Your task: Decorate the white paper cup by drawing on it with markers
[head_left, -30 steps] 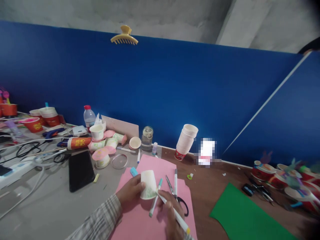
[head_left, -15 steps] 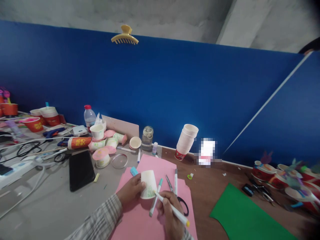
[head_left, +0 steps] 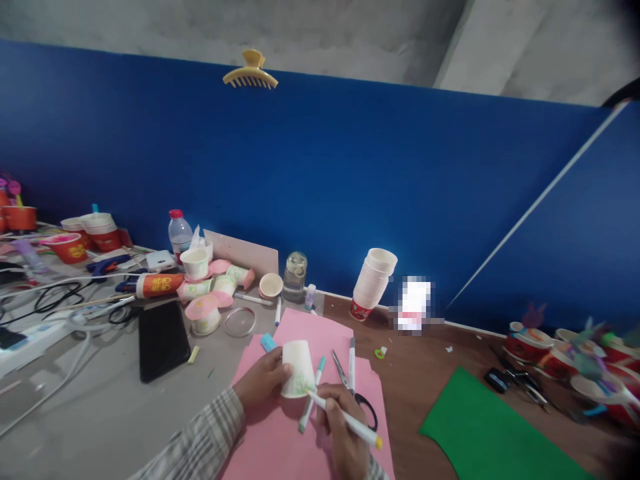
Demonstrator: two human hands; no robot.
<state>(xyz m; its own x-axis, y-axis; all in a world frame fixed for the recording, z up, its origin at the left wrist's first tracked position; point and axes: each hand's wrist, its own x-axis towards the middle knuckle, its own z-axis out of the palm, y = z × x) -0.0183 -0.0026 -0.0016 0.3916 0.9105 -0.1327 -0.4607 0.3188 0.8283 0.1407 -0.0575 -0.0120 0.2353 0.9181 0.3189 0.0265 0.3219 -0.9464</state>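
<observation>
White paper cup [head_left: 299,363] is clamped in my left hand [head_left: 261,385], far fingertips hidden; my right hand [head_left: 343,441], gripping a marker [head_left: 359,428], partly covers scissors [head_left: 340,368].

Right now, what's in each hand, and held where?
Left hand: green-marked white paper cup, by its side wall. Right hand: yellow-ended white marker, by the barrel toward its tip.

White paper cup [head_left: 298,367], rim end down, green marks near rim, pinched at its left side in left hand [head_left: 264,383]. White marker [head_left: 357,427], yellow rear end, slants through right hand [head_left: 341,420]; tip ahead of grip, at green marks, contact unclear.
</observation>
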